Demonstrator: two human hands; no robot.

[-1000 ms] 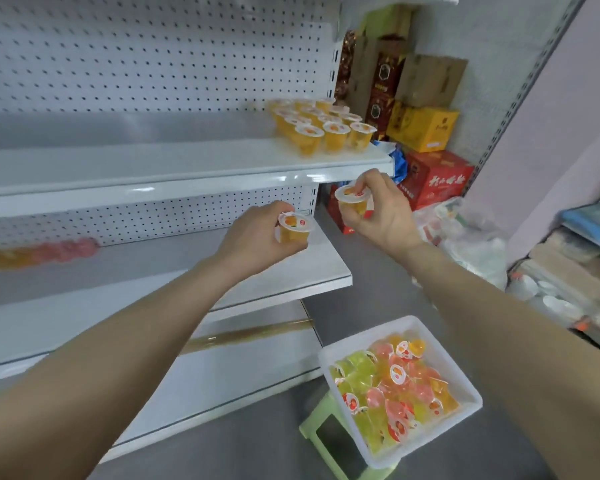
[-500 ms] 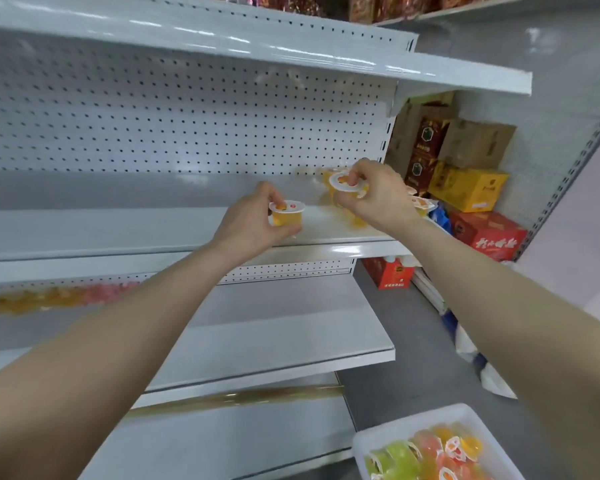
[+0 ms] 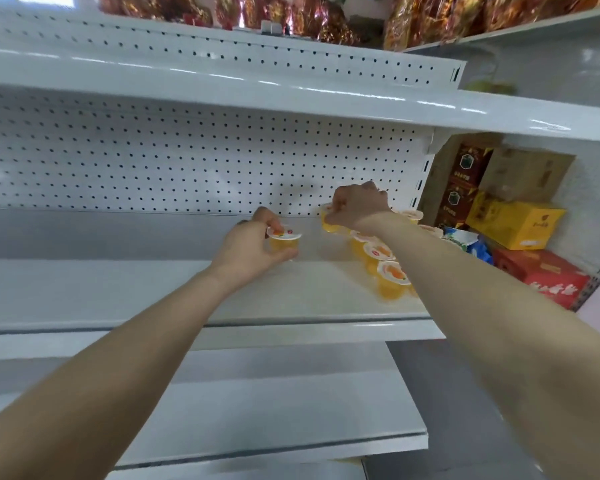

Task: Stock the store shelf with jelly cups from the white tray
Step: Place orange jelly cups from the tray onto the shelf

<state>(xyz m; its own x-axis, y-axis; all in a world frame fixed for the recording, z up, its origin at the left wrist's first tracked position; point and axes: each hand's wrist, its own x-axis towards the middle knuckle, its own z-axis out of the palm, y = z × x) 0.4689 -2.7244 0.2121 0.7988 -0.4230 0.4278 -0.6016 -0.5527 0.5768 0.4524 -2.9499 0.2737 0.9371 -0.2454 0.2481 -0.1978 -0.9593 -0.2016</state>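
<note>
My left hand (image 3: 248,244) grips an orange jelly cup (image 3: 283,241) just above the white middle shelf (image 3: 125,296), left of the stocked cups. My right hand (image 3: 355,206) reaches deeper, near the pegboard back, and holds another orange jelly cup (image 3: 329,225), mostly hidden under its fingers. A group of orange jelly cups (image 3: 387,271) stands on the shelf's right end, partly covered by my right forearm. The white tray is out of view.
An upper shelf (image 3: 291,102) overhangs the working shelf, with shiny red and gold packets (image 3: 291,15) above it. Brown, yellow and red boxes (image 3: 513,223) are stacked to the right of the shelving. A lower shelf (image 3: 274,410) juts out below my arms.
The view has tilted up, so the tray has left the frame. Both hands have moved forward over the middle shelf, the right one reaching back toward the pegboard, each still holding its cup.
</note>
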